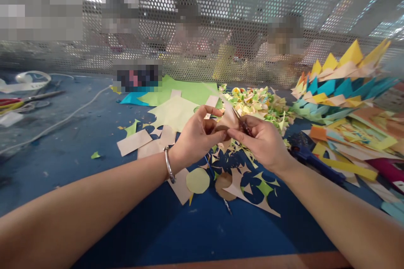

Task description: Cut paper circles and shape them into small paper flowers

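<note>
My left hand (196, 139) is closed on a small piece of pale pink paper (230, 119), pinched between thumb and fingers. My right hand (265, 142) is wrapped round small dark scissors (241, 120), whose blades rest at the paper's right side; the handles are mostly hidden by the fingers. Both thumbs nearly meet at the paper's lower edge. Below the hands lie a pale yellow paper circle (198, 180), a brown disc (224, 185) and a pink offcut (241, 191) with curved cutouts. Pale pink paper rectangles (134, 142) are left of my left hand.
Behind my hands are a green sheet (186, 90) and a heap of paper cuttings (259, 103). Rightward stand layered pointed paper pieces (344, 82), with a blue-handled tool (317, 164) nearer. A white cord (66, 119) crosses the left side. People sit beyond a perforated metal screen (217, 29).
</note>
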Available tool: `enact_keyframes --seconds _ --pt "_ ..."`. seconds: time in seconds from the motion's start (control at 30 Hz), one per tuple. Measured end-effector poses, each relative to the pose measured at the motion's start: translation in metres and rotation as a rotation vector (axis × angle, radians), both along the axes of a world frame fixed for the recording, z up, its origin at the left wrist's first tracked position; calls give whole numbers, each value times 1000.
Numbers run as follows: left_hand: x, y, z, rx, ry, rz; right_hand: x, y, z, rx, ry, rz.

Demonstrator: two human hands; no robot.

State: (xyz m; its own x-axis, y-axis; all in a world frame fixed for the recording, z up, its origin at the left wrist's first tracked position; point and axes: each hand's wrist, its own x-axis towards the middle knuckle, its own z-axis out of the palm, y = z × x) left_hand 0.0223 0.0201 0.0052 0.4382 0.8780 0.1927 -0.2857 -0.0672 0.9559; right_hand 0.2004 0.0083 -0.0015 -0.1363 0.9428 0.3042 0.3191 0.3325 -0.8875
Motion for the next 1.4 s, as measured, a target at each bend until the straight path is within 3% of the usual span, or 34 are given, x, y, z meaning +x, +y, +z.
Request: enact_keyframes --seconds 0.13,0.2,0.4,0.57,0.77,1.03,1.2,1.4 --pt "0 0 1 -236 -55 -3 0 -2 2 30 17 -19" --pt "0 0 1 -277 -21 -2 0 -3 3 37 22 -21" --pt "0 2 1 -234 0 86 1 -2 2 11 40 -26" --pt "-1 5 1 -212 2 138 3 -3 2 -89 92 67" --pt "0 6 -1 -117 -18 183 3 -6 4 -209 14 104" --pt "1 4 1 -22 -35 166 0 -5 6 -291 68 130" --pt "0 4 -1 -53 -17 182 0 -6 9 -314 73 136" --pt "1 2 -1 -61 7 87 0 -6 9 -306 58 115"
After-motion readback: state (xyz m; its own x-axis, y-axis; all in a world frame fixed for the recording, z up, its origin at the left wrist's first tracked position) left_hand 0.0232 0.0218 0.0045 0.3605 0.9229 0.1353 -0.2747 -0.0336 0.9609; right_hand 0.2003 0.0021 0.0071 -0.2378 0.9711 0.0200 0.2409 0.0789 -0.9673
